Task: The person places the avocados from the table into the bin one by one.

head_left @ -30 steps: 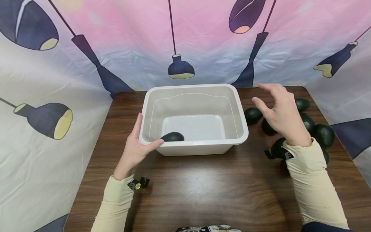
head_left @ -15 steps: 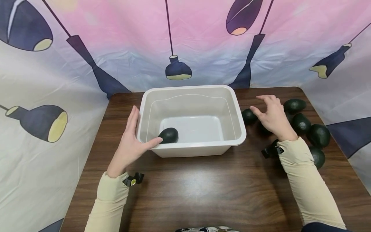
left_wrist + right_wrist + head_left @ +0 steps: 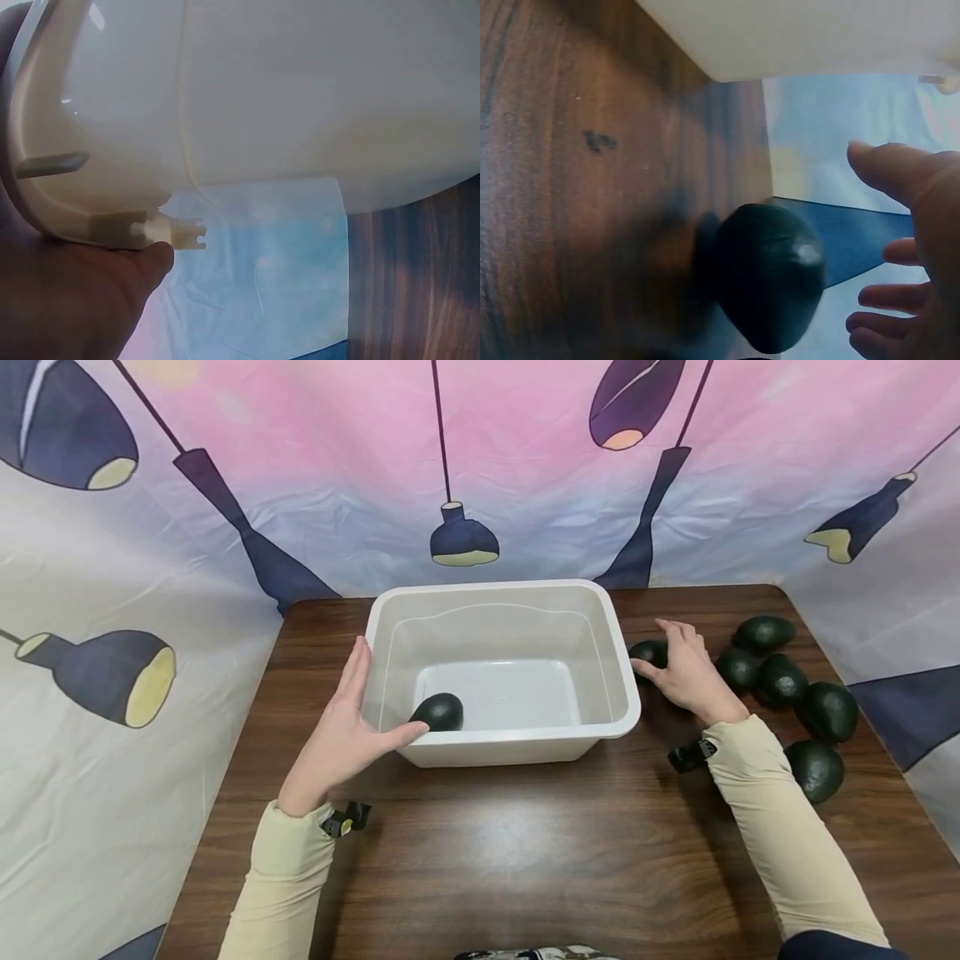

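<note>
The right hand, held wide, has been brought closer to 1 avocado beside its thumb, not yet grasped.

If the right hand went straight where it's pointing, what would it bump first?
The right hand would probably bump the dark green avocado beside the tub, though the hand's height is unclear.
</note>
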Demonstrator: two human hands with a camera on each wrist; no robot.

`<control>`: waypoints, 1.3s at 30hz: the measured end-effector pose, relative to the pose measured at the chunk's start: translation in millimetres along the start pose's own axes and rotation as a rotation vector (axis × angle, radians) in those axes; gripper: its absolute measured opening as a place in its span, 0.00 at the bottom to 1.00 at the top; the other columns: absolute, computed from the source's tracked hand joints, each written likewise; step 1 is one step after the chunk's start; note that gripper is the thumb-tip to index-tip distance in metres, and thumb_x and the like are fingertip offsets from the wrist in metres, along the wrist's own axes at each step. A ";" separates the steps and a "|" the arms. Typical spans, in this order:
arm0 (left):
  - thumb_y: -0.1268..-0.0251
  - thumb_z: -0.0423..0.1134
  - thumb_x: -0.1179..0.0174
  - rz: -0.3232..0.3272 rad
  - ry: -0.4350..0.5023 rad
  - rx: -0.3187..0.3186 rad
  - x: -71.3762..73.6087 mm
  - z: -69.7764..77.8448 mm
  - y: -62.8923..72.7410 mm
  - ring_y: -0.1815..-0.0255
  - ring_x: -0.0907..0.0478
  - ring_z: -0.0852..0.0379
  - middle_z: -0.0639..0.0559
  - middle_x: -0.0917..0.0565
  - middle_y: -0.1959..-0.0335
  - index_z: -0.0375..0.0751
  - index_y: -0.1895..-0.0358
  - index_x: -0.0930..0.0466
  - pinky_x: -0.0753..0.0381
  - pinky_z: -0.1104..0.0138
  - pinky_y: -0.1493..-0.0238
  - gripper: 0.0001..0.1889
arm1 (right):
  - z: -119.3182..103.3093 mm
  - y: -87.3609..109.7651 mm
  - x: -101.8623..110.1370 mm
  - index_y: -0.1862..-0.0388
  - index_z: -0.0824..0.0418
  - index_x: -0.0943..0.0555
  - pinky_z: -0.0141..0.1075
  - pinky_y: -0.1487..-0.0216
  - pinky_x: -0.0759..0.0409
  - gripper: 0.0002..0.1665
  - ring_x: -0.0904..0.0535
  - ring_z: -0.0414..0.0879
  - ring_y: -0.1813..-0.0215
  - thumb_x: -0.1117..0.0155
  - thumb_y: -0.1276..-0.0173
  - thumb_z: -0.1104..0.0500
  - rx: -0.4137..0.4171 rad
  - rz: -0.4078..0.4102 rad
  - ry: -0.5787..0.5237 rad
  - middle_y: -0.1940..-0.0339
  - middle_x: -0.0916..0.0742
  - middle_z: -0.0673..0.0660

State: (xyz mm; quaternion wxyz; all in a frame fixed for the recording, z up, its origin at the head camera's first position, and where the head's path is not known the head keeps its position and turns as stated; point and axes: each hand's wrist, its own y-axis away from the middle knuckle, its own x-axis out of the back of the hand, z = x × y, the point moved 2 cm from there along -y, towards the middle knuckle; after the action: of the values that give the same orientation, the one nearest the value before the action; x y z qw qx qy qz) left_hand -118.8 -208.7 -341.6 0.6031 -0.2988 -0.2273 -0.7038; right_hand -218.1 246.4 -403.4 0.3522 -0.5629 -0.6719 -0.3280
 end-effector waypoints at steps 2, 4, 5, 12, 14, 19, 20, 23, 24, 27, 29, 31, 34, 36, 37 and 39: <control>0.51 0.62 0.28 -0.012 -0.003 -0.001 0.2 0.5 -0.4 0.22 0.64 0.55 0.67 0.69 0.23 0.52 0.22 0.70 0.49 0.43 0.30 0.64 | 2.5 -1.7 -3.8 0.22 0.68 0.53 0.66 0.35 0.47 0.52 0.54 0.73 0.28 0.41 0.30 0.42 -0.008 -0.025 0.005 0.26 0.47 0.75; 0.51 0.62 0.29 -0.020 -0.009 -0.004 0.5 0.8 -0.4 0.22 0.64 0.54 0.67 0.70 0.23 0.53 0.22 0.72 0.49 0.43 0.30 0.64 | 4.1 -3.1 -7.6 0.22 0.68 0.55 0.66 0.35 0.47 0.51 0.55 0.73 0.27 0.41 0.29 0.46 -0.012 -0.048 0.011 0.26 0.49 0.76; 0.51 0.61 0.29 -0.022 -0.011 -0.005 0.7 0.8 -0.3 0.22 0.64 0.54 0.66 0.71 0.23 0.54 0.23 0.72 0.49 0.43 0.30 0.64 | 4.6 -3.7 -9.5 0.22 0.69 0.55 0.66 0.35 0.48 0.50 0.56 0.73 0.27 0.40 0.29 0.48 -0.015 -0.057 0.016 0.26 0.49 0.76; 0.52 0.61 0.28 -0.020 -0.006 -0.002 -0.2 1.2 -0.7 0.22 0.64 0.54 0.66 0.71 0.23 0.57 0.23 0.73 0.49 0.43 0.30 0.65 | 5.3 -2.8 -17.4 0.26 0.73 0.46 0.66 0.34 0.49 0.43 0.53 0.75 0.29 0.39 0.29 0.54 -0.010 -0.054 0.061 0.29 0.46 0.80; 0.53 0.62 0.27 -0.019 -0.008 -0.001 -0.6 1.3 -1.2 0.22 0.64 0.53 0.66 0.71 0.23 0.57 0.23 0.73 0.49 0.43 0.30 0.65 | 5.2 -2.6 -18.3 0.27 0.75 0.44 0.65 0.35 0.48 0.42 0.51 0.75 0.30 0.39 0.30 0.55 0.003 -0.037 0.077 0.30 0.44 0.80; 0.58 0.62 0.25 -0.015 -0.011 0.006 -0.9 -0.9 -1.2 0.22 0.65 0.54 0.67 0.71 0.23 0.57 0.23 0.72 0.49 0.42 0.30 0.68 | 6.3 -5.1 -20.8 0.28 0.76 0.43 0.65 0.35 0.48 0.42 0.49 0.75 0.32 0.37 0.31 0.56 0.005 -0.009 0.096 0.31 0.41 0.80; 0.59 0.62 0.24 -0.012 -0.008 0.007 -0.8 -1.8 -0.9 0.22 0.65 0.54 0.68 0.70 0.23 0.56 0.23 0.72 0.49 0.42 0.30 0.69 | 6.3 -6.2 -21.6 0.28 0.76 0.43 0.65 0.35 0.48 0.42 0.49 0.76 0.32 0.37 0.31 0.56 0.001 -0.010 0.096 0.31 0.42 0.80; 0.60 0.61 0.24 -0.005 0.002 0.008 -0.3 -4.1 -0.3 0.22 0.66 0.56 0.67 0.70 0.23 0.54 0.22 0.71 0.50 0.43 0.30 0.69 | 6.1 -9.2 -24.1 0.28 0.75 0.42 0.65 0.35 0.49 0.41 0.51 0.76 0.31 0.37 0.32 0.56 -0.020 -0.008 0.086 0.31 0.43 0.80; 0.60 0.61 0.24 -0.004 0.007 0.009 -0.4 -4.3 -0.2 0.22 0.67 0.57 0.67 0.70 0.23 0.53 0.22 0.70 0.51 0.43 0.29 0.69 | 6.2 -10.1 -24.8 0.28 0.74 0.42 0.66 0.35 0.49 0.41 0.51 0.77 0.31 0.38 0.31 0.57 -0.027 -0.010 0.081 0.31 0.43 0.81; 0.59 0.61 0.24 -0.010 0.026 0.010 -1.0 -3.6 -0.4 0.23 0.67 0.58 0.67 0.70 0.23 0.51 0.22 0.70 0.52 0.44 0.29 0.69 | 7.1 -10.9 -26.1 0.27 0.72 0.43 0.67 0.35 0.48 0.40 0.52 0.78 0.31 0.39 0.30 0.56 -0.051 -0.012 0.056 0.30 0.45 0.81; 0.59 0.61 0.24 -0.016 0.031 0.011 -1.7 -3.0 -0.6 0.22 0.68 0.57 0.67 0.71 0.23 0.50 0.22 0.70 0.52 0.43 0.29 0.69 | 7.7 -10.1 -26.8 0.26 0.71 0.44 0.67 0.36 0.47 0.41 0.52 0.78 0.31 0.39 0.30 0.56 -0.066 -0.018 0.049 0.29 0.46 0.81; 0.59 0.61 0.24 -0.018 0.028 0.014 -2.3 -3.6 -0.7 0.22 0.68 0.57 0.67 0.71 0.23 0.49 0.22 0.70 0.52 0.43 0.29 0.70 | 8.3 -9.2 -27.3 0.26 0.72 0.45 0.67 0.36 0.46 0.41 0.52 0.78 0.30 0.40 0.29 0.56 -0.071 -0.018 0.047 0.29 0.46 0.81; 0.60 0.62 0.24 -0.014 0.019 0.021 -2.2 -4.9 -0.3 0.22 0.67 0.57 0.68 0.71 0.23 0.50 0.22 0.69 0.52 0.43 0.29 0.70 | 8.5 -8.9 -27.9 0.26 0.75 0.47 0.67 0.36 0.45 0.43 0.51 0.78 0.31 0.39 0.29 0.55 -0.069 -0.004 0.052 0.30 0.46 0.82; 0.60 0.62 0.24 -0.010 0.018 0.025 -1.9 -5.4 0.0 0.23 0.67 0.57 0.68 0.71 0.23 0.50 0.22 0.69 0.52 0.43 0.29 0.70 | 8.6 -9.1 -28.1 0.26 0.76 0.48 0.66 0.35 0.46 0.44 0.51 0.78 0.31 0.40 0.29 0.55 -0.070 0.011 0.050 0.30 0.46 0.82; 0.60 0.62 0.24 -0.010 0.018 0.026 -1.8 -5.3 0.1 0.23 0.67 0.57 0.68 0.71 0.23 0.51 0.22 0.69 0.52 0.42 0.30 0.70 | 8.8 -9.4 -28.2 0.27 0.76 0.48 0.66 0.35 0.47 0.44 0.52 0.79 0.31 0.40 0.28 0.54 -0.072 0.015 0.049 0.30 0.46 0.83; 0.60 0.62 0.24 -0.007 0.017 0.027 -1.6 -5.3 0.2 0.23 0.67 0.57 0.69 0.70 0.24 0.51 0.22 0.69 0.51 0.42 0.30 0.69 | 8.8 -10.0 -28.8 0.26 0.75 0.47 0.67 0.34 0.49 0.43 0.52 0.80 0.31 0.41 0.28 0.54 -0.083 0.023 0.050 0.30 0.46 0.83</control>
State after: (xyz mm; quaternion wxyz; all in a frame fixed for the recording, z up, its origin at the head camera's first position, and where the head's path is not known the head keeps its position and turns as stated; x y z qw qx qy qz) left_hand -119.2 -211.1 -346.5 0.6066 -0.2838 -0.2326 -0.7053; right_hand -225.5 237.2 -432.8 0.3490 -0.5762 -0.6422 -0.3657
